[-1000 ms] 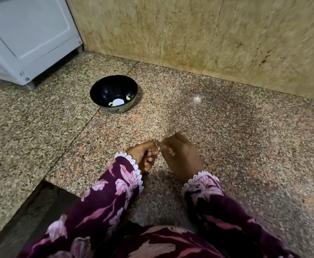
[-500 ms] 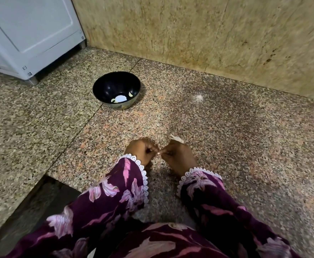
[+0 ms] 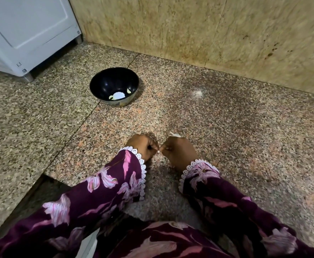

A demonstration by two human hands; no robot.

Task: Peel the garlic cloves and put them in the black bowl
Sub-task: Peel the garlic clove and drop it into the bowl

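Speckled granite desk (image 3: pixel 227 136), seam line across the slabs. Black bowl (image 3: pixel 104 86) sits on it toward the far left. Papery garlic skin scrap (image 3: pixel 174 134) beyond the hands.

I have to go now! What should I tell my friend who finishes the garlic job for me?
Left hand and right hand: both pinch one small pale garlic clove between the fingertips, low over the speckled granite floor.
Round black bowl: ahead to the left, holding two peeled cloves.
A papery white peel scrap lies by the right hand.
Left: finish peeling this clove, then drop it in the bowl.
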